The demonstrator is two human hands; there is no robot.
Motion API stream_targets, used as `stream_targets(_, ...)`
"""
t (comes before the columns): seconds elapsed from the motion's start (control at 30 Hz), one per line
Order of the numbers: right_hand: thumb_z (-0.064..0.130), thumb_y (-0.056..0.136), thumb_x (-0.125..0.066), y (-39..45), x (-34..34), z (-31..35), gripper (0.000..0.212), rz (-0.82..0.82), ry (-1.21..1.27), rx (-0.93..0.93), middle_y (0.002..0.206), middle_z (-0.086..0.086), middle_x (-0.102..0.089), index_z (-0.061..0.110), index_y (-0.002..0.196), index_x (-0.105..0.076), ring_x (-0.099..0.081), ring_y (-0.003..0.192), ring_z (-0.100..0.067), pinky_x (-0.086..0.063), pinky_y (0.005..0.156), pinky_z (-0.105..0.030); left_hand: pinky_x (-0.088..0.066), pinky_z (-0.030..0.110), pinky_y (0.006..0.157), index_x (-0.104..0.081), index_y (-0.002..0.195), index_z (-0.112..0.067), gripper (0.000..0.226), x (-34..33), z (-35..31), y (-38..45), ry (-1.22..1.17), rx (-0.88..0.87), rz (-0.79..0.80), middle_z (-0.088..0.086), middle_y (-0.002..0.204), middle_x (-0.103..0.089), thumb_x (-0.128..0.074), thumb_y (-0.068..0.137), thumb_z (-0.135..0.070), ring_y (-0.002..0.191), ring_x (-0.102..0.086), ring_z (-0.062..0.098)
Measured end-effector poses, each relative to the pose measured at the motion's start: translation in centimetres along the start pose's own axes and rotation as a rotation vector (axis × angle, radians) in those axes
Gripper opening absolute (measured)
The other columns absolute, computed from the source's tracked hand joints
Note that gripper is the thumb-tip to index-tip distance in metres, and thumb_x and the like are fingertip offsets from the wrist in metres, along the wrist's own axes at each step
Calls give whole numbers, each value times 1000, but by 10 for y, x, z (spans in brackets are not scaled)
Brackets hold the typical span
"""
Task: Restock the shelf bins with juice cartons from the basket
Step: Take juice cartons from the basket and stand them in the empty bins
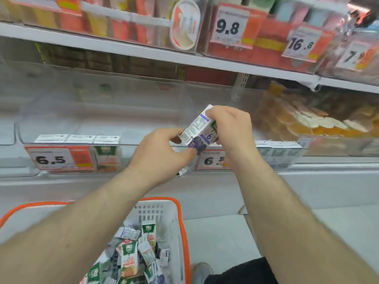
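Purple-and-white juice carton (198, 131), printed with dark grapes, a barcode and a blue "6", sits tilted between both hands in front of the clear plastic shelf bins (98, 119); the right hand (229, 128) curls over its top end, and the left hand (162, 152) pinches its lower corner. Red price tags (59, 158) on the bin fronts read "6.5", and those on the shelf above read "9.8" and "16.8". Below, the white plastic basket with an orange rim (180, 222) holds a jumble of green-topped cartons (129, 257), one marked "DB".
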State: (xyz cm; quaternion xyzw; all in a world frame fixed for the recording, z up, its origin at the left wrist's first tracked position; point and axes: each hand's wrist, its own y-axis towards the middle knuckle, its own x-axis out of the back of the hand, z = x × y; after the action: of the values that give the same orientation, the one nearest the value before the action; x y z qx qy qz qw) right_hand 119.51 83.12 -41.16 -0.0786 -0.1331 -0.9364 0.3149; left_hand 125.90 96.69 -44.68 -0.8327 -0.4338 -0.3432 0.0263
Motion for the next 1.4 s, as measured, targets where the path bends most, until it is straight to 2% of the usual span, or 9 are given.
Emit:
stream_targets(0.1,27,75,-60,20,35,-12,20,-169,38,10,61,4,-56,17,58,-64,-49,60,-14,-41,58,-32,-34,21,92,-58,130,-37,52,-29,-7,7,126,-12,-35,-6,133,-51,-67,80,-34,122,-48,13)
stream_targets(0.23,26,80,-54,43,68,-31,16,-336,-55,122,63,11,-51,16,68,-59,-42,62,-9,-36,62,-29,-45,38,96,-49,138,-42,62,-58,-7,7,238,21,-20,-6,154,-26,-64,80,-24,119,-54,30)
stream_targets(0.4,33,91,-63,63,88,-65,45,-437,-248,91,127,9,-58,28,136,-58,-56,107,-1,-37,89,-12,-47,36,86,-45,139,-46,63,-81,-13,7,254,99,-7,-10,160,-8,-61,82,-24,112,-57,33)
stream_targets(0.53,34,94,-62,71,94,-90,49,-342,-540,94,139,0,-52,28,142,-52,-49,126,-13,-31,98,-20,-45,34,87,-49,136,-46,59,-85,-10,8,221,135,-15,-13,160,-6,-60,83,-22,113,-56,32)
stream_targets(0.7,38,95,-58,78,95,-97,41,-176,-740,3,132,4,-63,29,134,-60,-58,118,-21,-43,101,-30,-45,34,90,-51,136,-43,58,-86,-9,7,212,123,-21,-11,161,-6,-60,83,-21,117,-55,30)
stream_targets(0.97,25,92,-41,79,93,-82,46,26,-977,-122,132,6,-64,40,130,-61,-50,128,-22,-23,115,-41,-40,27,93,-47,140,-39,62,-81,-7,7,142,82,8,-9,160,-11,-62,83,-20,124,-50,25)
stream_targets(1.13,26,92,-31,75,90,-81,51,70,-1091,-194,141,2,-54,50,131,-55,-26,142,-27,-12,111,-53,-35,20,83,-45,138,-34,61,-70,-7,3,-7,31,-97,-13,134,-38,-65,83,-18,103,-52,11)
stream_targets(1.23,37,98,-30,71,91,-86,42,48,-1123,-145,148,5,-48,46,126,-59,-18,146,-27,-8,113,-55,-43,22,74,-61,106,-30,24,-62,-12,1,-252,98,-137,-16,99,-56,-63,86,-16,90,-54,6)
stream_targets(1.4,17,91,-56,36,76,-54,29,-52,-645,227,117,5,-70,23,115,-72,-58,114,-16,-41,104,-37,-47,30,44,-63,83,-24,16,-42,-30,-4,-748,478,-89,-13,46,-56,-53,93,-31,39,-53,15)
